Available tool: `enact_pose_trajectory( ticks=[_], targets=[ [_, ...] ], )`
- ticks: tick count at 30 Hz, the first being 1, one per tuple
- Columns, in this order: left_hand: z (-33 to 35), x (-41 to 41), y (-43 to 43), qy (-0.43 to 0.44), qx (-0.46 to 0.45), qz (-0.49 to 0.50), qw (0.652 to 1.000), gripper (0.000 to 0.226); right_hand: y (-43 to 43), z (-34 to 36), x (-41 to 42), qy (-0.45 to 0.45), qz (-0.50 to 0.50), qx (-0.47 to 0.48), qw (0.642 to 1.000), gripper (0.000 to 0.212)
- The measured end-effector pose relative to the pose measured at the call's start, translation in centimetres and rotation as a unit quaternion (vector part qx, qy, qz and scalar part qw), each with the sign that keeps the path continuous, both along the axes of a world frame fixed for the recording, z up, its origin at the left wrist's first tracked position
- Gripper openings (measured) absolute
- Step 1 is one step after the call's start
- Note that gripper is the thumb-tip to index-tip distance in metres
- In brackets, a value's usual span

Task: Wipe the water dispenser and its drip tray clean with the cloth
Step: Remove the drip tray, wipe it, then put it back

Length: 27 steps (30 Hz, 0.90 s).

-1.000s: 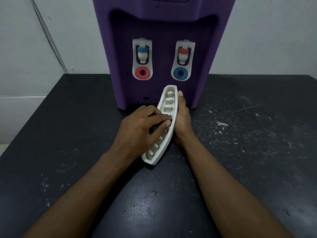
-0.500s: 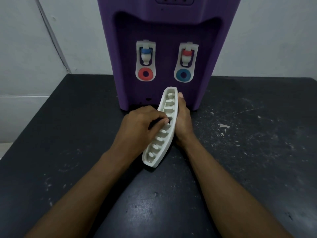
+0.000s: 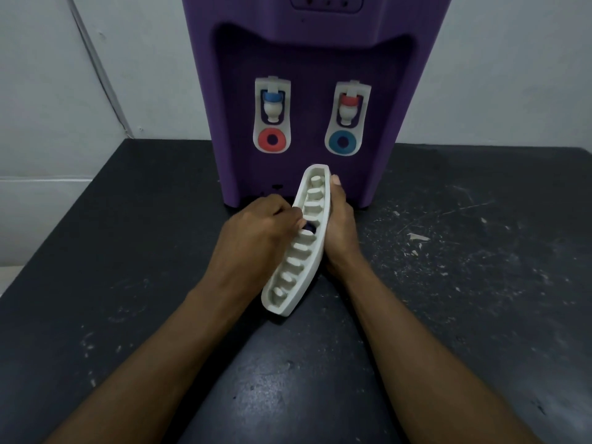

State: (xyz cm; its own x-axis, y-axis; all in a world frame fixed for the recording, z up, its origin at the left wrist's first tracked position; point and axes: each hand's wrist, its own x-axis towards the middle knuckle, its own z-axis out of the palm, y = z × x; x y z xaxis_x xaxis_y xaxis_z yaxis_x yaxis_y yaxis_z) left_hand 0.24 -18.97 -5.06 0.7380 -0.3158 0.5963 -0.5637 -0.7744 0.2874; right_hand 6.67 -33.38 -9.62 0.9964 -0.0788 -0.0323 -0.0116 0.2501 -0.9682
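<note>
My right hand point(image 3: 339, 229) grips the drip tray point(image 3: 299, 248), its long axis toward the dispenser point(image 3: 307, 75); my left hand point(image 3: 256, 232) pinches, perhaps, dark cloth point(image 3: 309, 226).

A dark, matte bench point(image 3: 480, 283) fills the lower two-thirds of your view, its surface scuffed and flecked with pale chips and scratches, thickest at centre right. Behind it stands a plain pale-grey wall point(image 3: 512, 75). At upper left, a thin diagonal line point(image 3: 99, 68) runs down the wall, and a horizontal ledge point(image 3: 41, 179) crosses the left edge.
</note>
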Motion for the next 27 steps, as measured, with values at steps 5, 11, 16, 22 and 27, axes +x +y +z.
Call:
enact_pose_trajectory(
  ticks=[5,11,16,22,27],
  targets=[
    [0.1,-0.6,-1.5,-0.014,-0.041,-0.043,0.998,0.012,-0.1,0.0,-0.1,-0.004,0.018,0.001,1.000,0.058],
    [-0.4,0.7,0.8,0.015,-0.083,-0.003,0.996,0.012,-0.1,0.0,0.0,-0.006,0.011,-0.007,1.000,0.058],
    [-0.6,0.2,-0.6,0.004,-0.099,-0.044,0.994,0.009,0.0,-0.1,0.0,0.001,0.026,0.008,1.000,0.059],
    [-1.5,0.5,0.1,0.025,-0.116,-0.058,0.991,0.025,-0.5,0.0,0.2,0.006,0.043,0.039,0.998,0.055],
    [-1.6,1.0,1.9,0.032,-0.056,-0.104,0.992,0.033,-0.8,-0.1,0.5,0.000,0.032,0.046,0.998,0.055]
  ],
)
